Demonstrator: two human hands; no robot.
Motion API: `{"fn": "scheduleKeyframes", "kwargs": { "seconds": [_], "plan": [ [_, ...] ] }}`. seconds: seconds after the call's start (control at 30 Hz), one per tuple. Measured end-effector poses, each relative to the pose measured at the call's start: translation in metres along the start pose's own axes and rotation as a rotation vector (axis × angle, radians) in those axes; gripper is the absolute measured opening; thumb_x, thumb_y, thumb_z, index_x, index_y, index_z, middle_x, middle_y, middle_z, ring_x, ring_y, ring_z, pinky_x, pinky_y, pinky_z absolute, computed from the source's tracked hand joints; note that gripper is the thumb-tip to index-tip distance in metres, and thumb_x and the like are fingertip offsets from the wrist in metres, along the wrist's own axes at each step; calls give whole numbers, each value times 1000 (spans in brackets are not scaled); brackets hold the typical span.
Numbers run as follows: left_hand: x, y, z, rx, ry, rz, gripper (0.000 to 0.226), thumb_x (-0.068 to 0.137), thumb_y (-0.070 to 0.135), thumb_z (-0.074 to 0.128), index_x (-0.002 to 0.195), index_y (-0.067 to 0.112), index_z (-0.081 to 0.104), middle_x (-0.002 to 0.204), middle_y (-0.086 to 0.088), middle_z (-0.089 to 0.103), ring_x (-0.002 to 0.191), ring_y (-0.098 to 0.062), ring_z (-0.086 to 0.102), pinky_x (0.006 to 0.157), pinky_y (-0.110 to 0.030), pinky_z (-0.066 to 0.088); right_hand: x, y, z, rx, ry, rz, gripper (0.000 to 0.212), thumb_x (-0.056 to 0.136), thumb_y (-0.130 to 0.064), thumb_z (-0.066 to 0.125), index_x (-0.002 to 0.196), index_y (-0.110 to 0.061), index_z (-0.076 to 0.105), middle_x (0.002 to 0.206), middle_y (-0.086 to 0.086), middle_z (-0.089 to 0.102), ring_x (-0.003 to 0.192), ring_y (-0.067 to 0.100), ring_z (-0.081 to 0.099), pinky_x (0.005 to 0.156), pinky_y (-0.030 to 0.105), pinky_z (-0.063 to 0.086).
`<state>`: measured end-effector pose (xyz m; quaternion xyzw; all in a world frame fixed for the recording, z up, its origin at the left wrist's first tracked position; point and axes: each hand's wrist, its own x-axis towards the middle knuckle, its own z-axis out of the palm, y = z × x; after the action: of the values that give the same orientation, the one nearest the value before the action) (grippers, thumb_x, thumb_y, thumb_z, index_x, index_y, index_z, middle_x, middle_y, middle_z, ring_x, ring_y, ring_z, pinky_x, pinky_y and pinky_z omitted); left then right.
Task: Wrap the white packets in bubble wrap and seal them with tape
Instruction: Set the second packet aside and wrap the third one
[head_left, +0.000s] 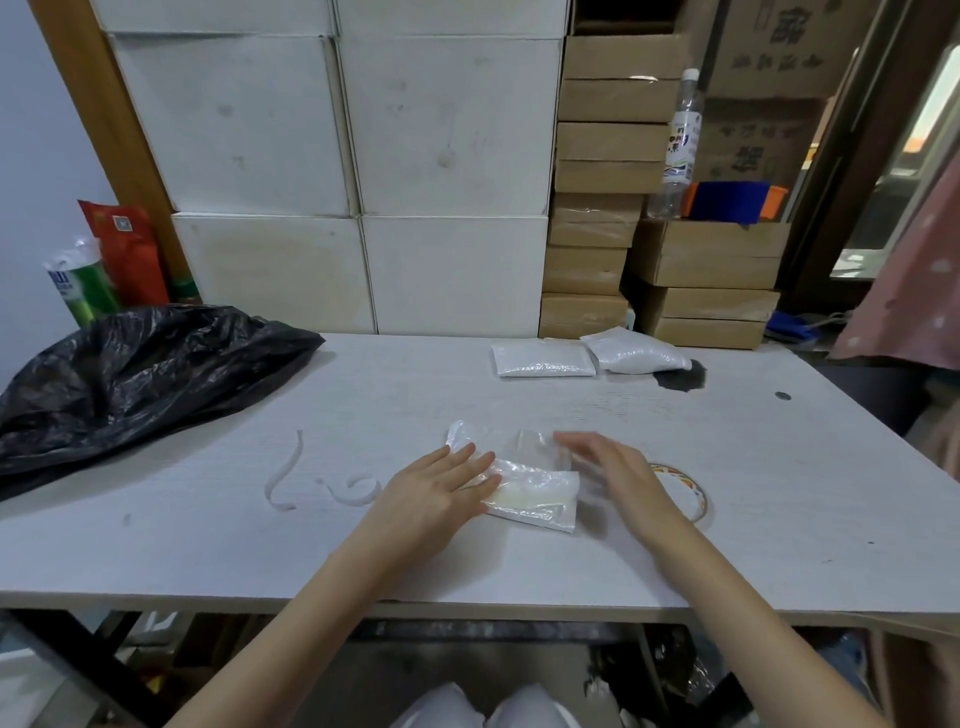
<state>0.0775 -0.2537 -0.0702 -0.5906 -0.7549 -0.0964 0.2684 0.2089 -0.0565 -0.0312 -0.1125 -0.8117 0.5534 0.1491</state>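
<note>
A white packet (540, 493) lies on a sheet of clear bubble wrap (470, 434) in the middle of the grey table (363, 395). My left hand (441, 486) rests flat on the packet's left end, fingers straight. Blurred, my right hand (613, 467) hovers open just right of the packet, fingers spread over the wrap's raised edge. A roll of tape (685, 486) lies behind my right wrist, partly hidden. Two more white packets (543, 359) (636, 353) lie side by side at the table's far edge.
A black plastic bag (130, 374) covers the table's left side. Two curled white strips (283, 475) (358, 488) lie left of my left hand. White boxes (363, 156) and brown cartons (608, 208) are stacked behind; a clear bottle (680, 145) stands on one.
</note>
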Motion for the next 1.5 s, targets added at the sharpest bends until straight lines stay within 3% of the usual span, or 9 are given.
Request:
{"fn": "scheduleKeyframes", "kwargs": {
  "seconds": [0.13, 0.23, 0.4, 0.53, 0.63, 0.73, 1.07, 1.37, 1.5],
  "plan": [
    [-1, 3, -2, -13, -23, -28, 33, 86, 31, 47, 97, 17, 75, 111, -4, 71, 100, -25, 69, 82, -36, 57, -11, -13, 29, -763, -5, -262, 54, 99, -35, 16, 142, -13, 40, 147, -11, 35, 142, 7, 24, 114, 15, 6],
    [0, 7, -7, -9, -36, -54, 36, 85, 32, 46, 99, 16, 75, 112, -5, 71, 102, -25, 68, 83, -37, 56, -27, -2, 64, -1025, -65, -182, 61, 87, -45, 28, 122, -10, 64, 131, 3, 59, 124, 14, 55, 106, 25, 39],
    [1, 21, -13, -98, -102, -176, 47, 92, 37, 38, 121, 7, 62, 129, -12, 59, 119, -26, 58, 94, -38, 50, -28, 15, 70, -956, -149, -127, 87, 84, -68, 3, 151, -14, 10, 160, 1, 1, 148, 12, 0, 117, 29, -3],
    [5, 35, -23, -129, -247, -337, 77, 85, 62, 6, 147, 17, -4, 153, 1, -6, 142, -11, -4, 117, -28, 7, -22, 13, 55, -906, -258, -133, 86, 82, -70, 9, 151, -20, -4, 159, -6, -12, 144, 5, -16, 120, 28, -6],
    [11, 40, -26, 58, -330, -314, 75, 97, 48, 2, 132, 1, 50, 140, -19, 46, 131, -31, 44, 110, -47, 28, -20, 12, 46, -932, -311, -173, 91, 76, -71, 5, 151, -20, -3, 158, -7, -12, 143, 3, -15, 119, 26, -6],
    [7, 40, -16, 97, -374, -275, 67, 97, 43, 16, 120, -1, 61, 125, -17, 61, 121, -30, 55, 107, -45, 35, -17, 14, 41, -921, -333, -192, 85, 81, -69, 12, 151, -23, -4, 157, -11, -14, 143, 2, -15, 121, 28, -4],
    [-11, 35, -3, 47, -354, -313, 73, 99, 50, 6, 129, 3, 54, 136, -12, 53, 124, -22, 53, 98, -37, 44, -21, -3, 32, -458, -329, -67, 85, 89, -48, 54, 149, -37, -6, 149, -31, -22, 137, -12, -6, 117, 22, 11],
    [-9, 33, -9, -19, -427, -334, 73, 100, 40, 0, 125, 4, 58, 132, -12, 57, 121, -23, 56, 92, -39, 49, -25, -6, 59, -1021, -165, -304, 97, 75, -68, -16, 151, -15, 11, 159, -1, 5, 146, 8, -4, 116, 24, -14],
    [-3, 32, -11, -100, -373, -306, 90, 89, 59, -14, 142, 7, 37, 152, -7, 25, 141, -21, 27, 114, -31, 20, -24, 3, 57, -812, -220, -134, 82, 81, -67, 1, 151, -26, 12, 159, -13, 3, 145, 1, 1, 115, 19, -3]
  ]
}}
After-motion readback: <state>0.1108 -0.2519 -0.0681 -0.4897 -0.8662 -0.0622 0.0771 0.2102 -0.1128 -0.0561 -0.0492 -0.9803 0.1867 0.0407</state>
